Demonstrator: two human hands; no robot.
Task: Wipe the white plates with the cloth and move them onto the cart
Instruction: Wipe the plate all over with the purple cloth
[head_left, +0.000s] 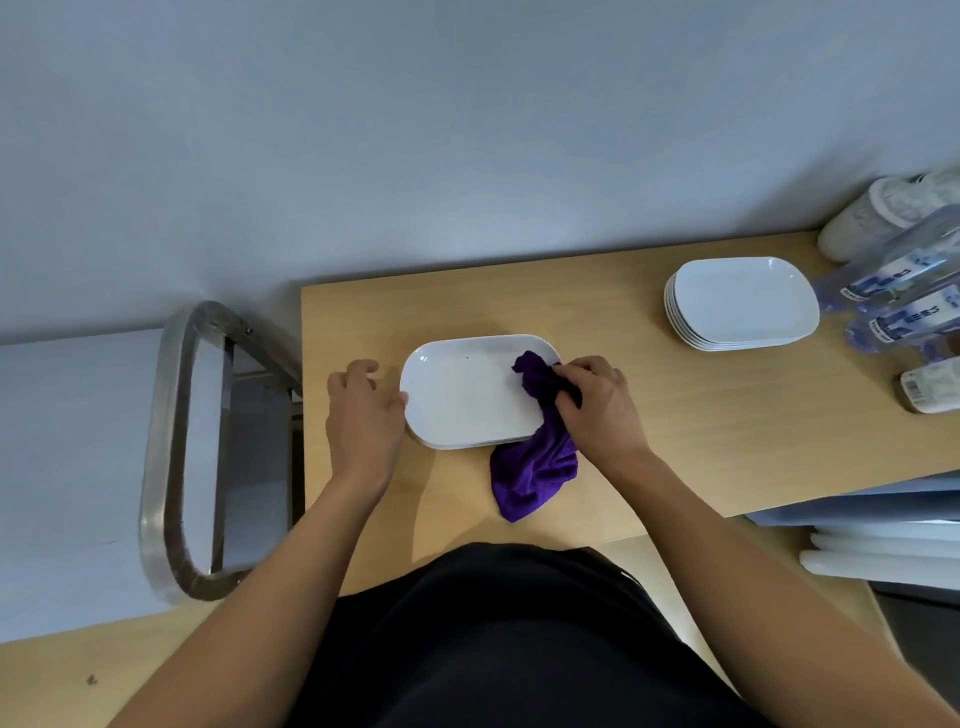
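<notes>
Wiping is under way, and by my judgement the task is at an early stage: no plate shows on the cart (171, 447), which stands beyond the left hand's (363, 410) knuckles. The right hand (597, 405) bunches the cloth (535, 467) tightly in curled fingers, pressing it on the plate (462, 395) end nearest them; the loose tail hangs below the palm onto the table (675, 415). The left fingers are loosely curled and grip nothing, the thumb just touching the plate's opposite rim. Left to do: finish this plate, move it, then the stack (743, 301) well beyond the right fingers. Counted: 1 plate being wiped, possibly a 2nd beneath it, about 5 stacked, 1 cloth, 1 cart.
</notes>
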